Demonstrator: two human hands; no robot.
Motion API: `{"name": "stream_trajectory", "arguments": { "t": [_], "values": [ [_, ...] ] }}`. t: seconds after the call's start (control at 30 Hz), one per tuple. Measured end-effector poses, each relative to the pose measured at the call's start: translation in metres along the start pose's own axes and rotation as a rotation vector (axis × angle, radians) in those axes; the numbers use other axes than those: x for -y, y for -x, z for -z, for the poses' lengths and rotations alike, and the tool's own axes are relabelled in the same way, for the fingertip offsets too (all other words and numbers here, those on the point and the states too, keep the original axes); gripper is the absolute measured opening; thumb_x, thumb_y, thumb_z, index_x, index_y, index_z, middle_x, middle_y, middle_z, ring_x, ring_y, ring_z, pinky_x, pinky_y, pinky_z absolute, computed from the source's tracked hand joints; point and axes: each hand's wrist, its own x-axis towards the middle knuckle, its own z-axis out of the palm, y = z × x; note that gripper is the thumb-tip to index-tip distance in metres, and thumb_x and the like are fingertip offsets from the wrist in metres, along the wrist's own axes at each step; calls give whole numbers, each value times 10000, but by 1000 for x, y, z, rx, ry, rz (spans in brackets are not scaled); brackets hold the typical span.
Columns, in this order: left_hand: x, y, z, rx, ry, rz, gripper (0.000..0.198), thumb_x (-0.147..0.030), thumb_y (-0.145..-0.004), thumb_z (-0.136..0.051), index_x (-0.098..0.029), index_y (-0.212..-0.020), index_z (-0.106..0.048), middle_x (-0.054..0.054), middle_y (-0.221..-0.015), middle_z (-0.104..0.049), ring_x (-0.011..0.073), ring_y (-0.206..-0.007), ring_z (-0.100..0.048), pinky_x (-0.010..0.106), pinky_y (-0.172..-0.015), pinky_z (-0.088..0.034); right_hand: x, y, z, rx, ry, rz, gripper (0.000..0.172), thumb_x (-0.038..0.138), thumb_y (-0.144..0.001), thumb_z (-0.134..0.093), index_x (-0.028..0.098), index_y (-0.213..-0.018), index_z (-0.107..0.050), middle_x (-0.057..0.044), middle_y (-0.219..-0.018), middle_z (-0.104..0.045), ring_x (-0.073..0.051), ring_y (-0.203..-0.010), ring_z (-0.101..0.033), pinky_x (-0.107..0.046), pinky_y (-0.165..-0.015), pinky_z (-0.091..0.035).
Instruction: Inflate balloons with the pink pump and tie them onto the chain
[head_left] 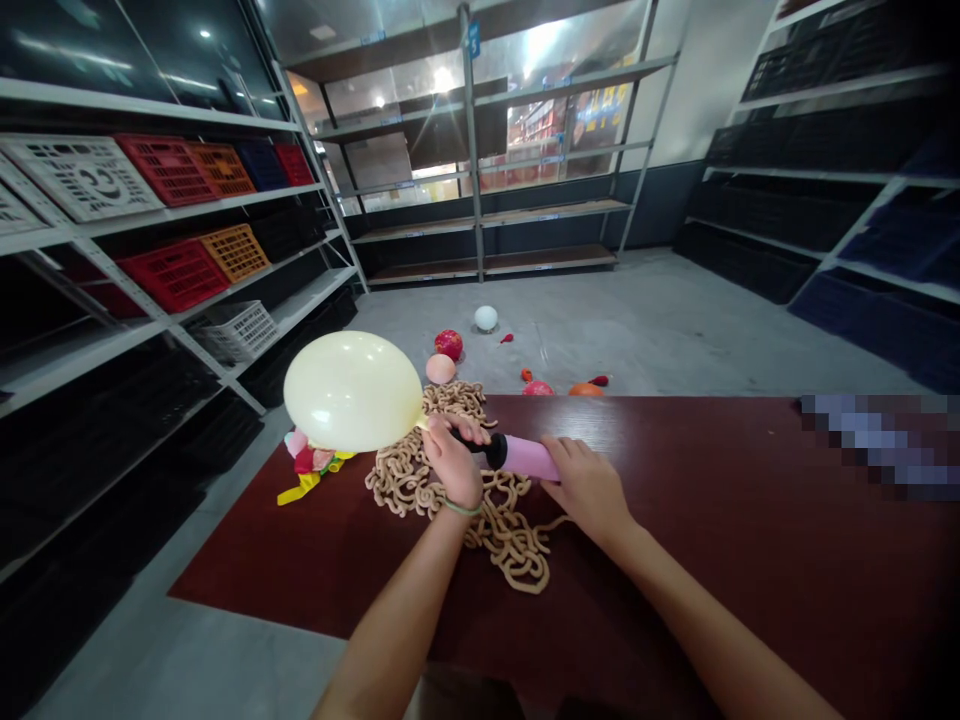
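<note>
My left hand (452, 465) is pinched closed on the neck of the cream balloon (352, 391), held at the black nozzle (493, 451), far left of the pink hand pump (529, 457), which my right hand (589, 490) grips (that pinch looks critical): if it loosens, the balloon could slip free.

room: metal shelving (551, 258) | plastic crates (169, 170) | grey concrete floor (645, 320) | glazed back wall (442, 130)

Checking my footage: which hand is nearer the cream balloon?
Left hand pinches the balloon at its neck; right hand is farther off, on the pink pump.
</note>
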Motion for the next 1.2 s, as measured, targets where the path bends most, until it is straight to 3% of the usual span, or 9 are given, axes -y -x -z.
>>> {"name": "stream_trajectory", "arguments": {
  "t": [0.33, 0.5, 0.77, 0.93, 1.07, 1.2],
  "values": [
    [-29, -34, 12, -171, 35, -81, 228, -342, -899, -470, -216, -727, -389, -68, -522, -411, 101, -413, -424, 237, -448, -386, -53, -4, 5, -51, 70, -20, 464, 196, -775, -637, 215, -1231, -552, -82, -1148, -646, -260, -1028, -542, -357, -834, -354],
    [-28, -36, 15, -219, 16, -58, 267, -361, -894, -461, -218, -698, -351, -73, -522, -373, 87, -406, -395, 224, -440, -341, -37, -3, 9, -30, 121, -33, 410, 220, -811, -622, 192, -1214, -549, -95, -1083, -644, -265, -966, -528, -360, -791, -335],
    [-5, -8, 3, -60, -21, 20, 319, -372, -919, -461, -208, -656, -385, -57, -524, -410, 94, -410, -438, 233, -442, -396, 1, -3, 4, 43, 24, 59, 446, 255, -841, -630, 195, -1262, -498, -75, -1050, -645, -240, -936, -543, -343, -758, -333],
    [-13, -15, 0, -36, 41, -23, 276, -375, -918, -477, -215, -705, -401, -59, -522, -420, 105, -414, -447, 240, -443, -410, -23, -8, 8, -18, 72, 37, 449, 228, -821, -646, 228, -1252, -520, -73, -1142, -650, -249, -991, -544, -355, -802, -332],
    [-27, -28, 6, -117, 33, -76, 208, -328, -898, -477, -218, -737, -405, -64, -518, -426, 109, -416, -437, 246, -453, -408, -53, -7, 5, -57, 81, -3, 447, 205, -814, -633, 218, -1249, -533, -74, -1165, -642, -250, -1032, -541, -355, -881, -342],
    [-36, -38, 13, -227, 44, -77, 171, -284, -856, -462, -219, -722, -380, -76, -498, -390, 102, -404, -385, 239, -431, -374, -54, -6, 3, -23, 87, -20, 414, 196, -813, -618, 187, -1222, -551, -87, -1117, -641, -252, -1005, -537, -348, -862, -349]
  ]
}}
